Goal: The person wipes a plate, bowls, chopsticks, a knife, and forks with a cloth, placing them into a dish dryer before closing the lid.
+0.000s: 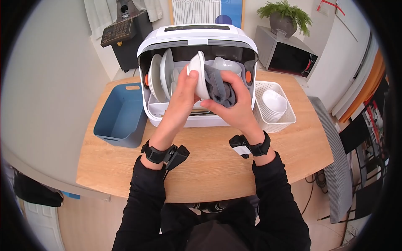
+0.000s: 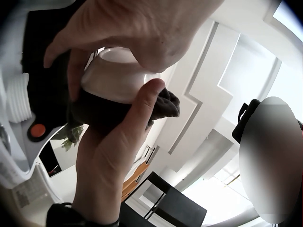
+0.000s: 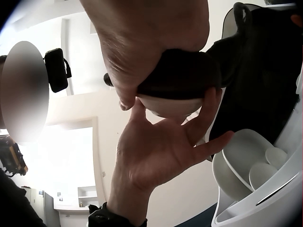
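Note:
A white bowl [image 1: 198,81] is tipped on its side in front of the open dish dryer [image 1: 197,121]. My left hand [image 1: 183,95] grips it from the outside, thumb near the rim. Bunched in my right hand [image 1: 238,105] is a dark grey cloth [image 1: 218,87], held against the bowl's open side. In the left wrist view the bowl's pale underside [image 2: 109,80] shows between both hands, above the cloth. The right wrist view has the cloth [image 3: 182,75] covering the bowl's mouth, so its inside is hidden.
Upright plates [image 1: 155,77] stand in the dryer's left half, with another white bowl [image 1: 227,65] at its right. Left of the dryer is a blue bin [image 1: 121,111]. A white basket [image 1: 289,121] with stacked white bowls [image 1: 274,104] sits right. Behind is a microwave [image 1: 284,54].

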Demonstrator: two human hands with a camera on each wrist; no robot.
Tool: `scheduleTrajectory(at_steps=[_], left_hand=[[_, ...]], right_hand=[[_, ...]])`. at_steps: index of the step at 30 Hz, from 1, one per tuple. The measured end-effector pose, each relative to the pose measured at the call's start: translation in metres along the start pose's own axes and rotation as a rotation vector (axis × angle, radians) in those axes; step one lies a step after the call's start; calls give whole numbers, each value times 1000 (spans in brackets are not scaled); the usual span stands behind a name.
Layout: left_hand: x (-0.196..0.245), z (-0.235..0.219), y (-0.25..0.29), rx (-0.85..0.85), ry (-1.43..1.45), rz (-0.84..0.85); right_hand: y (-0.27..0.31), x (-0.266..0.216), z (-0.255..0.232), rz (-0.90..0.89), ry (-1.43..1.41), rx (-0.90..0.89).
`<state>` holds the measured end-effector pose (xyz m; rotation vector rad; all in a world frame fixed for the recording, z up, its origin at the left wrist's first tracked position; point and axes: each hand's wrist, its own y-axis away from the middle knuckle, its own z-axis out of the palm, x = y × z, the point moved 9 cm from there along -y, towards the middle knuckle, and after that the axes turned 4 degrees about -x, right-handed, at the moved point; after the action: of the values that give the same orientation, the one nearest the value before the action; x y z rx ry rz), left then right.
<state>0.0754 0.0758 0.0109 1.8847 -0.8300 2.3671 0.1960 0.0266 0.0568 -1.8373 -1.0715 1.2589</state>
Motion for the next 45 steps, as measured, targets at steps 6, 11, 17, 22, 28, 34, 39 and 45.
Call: scheduleTrajectory(at_steps=[6, 11, 17, 22, 28, 34, 39, 45], left_hand=[[8, -17, 0, 106, -239, 96], [17, -12, 5, 83, -332, 97], [20, 1, 10, -35, -181, 98], [31, 16, 12, -114, -279, 238], [57, 42, 29, 10, -1021, 606], [50, 47, 27, -8, -1009, 604], [47, 47, 26, -38, -993, 599], [41, 32, 16, -96, -724, 400]], right_hand=[[-3, -2, 8, -6, -146, -221], [-4, -15, 3, -72, 186, -254], [-5, -28, -6, -120, 305, -220], [-5, -10, -27, 63, 157, 97], [3, 44, -25, 360, -109, 62], [10, 53, -11, 619, -323, -239], [17, 54, -7, 737, -475, -349], [18, 45, -5, 734, -836, -335]])
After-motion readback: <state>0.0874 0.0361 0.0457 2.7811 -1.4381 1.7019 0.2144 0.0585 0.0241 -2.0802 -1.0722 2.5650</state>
